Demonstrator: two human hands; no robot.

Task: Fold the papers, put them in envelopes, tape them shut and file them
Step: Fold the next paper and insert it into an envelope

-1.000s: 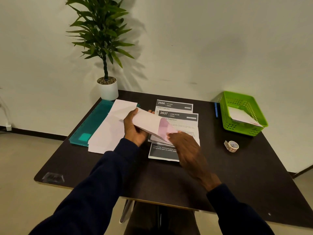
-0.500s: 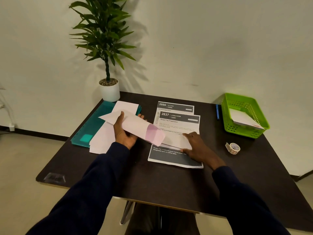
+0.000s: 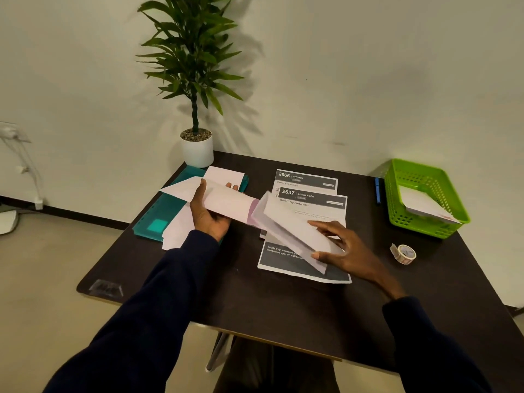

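Observation:
My left hand [image 3: 208,215] grips a white envelope [image 3: 226,199] with its flap open to the left, held above the table. My right hand [image 3: 344,251] pinches a folded white paper [image 3: 289,228] and holds its far end at the envelope's open pink mouth. Beneath them lie printed sheets [image 3: 307,188] headed 2666 and 2637. A stack of spare envelopes [image 3: 178,226] rests on a teal folder [image 3: 158,219] at the left. A tape roll [image 3: 405,253] sits at the right.
A green basket [image 3: 419,177] holding a sealed envelope stands at the back right, with a blue pen [image 3: 377,190] beside it. A potted plant [image 3: 197,150] stands at the table's back left corner. The dark table's [image 3: 283,304] front edge is near me.
My right hand has lifted the folded paper off the printed sheets and brought it up to the envelope's mouth. My left hand has kept hold of the envelope.

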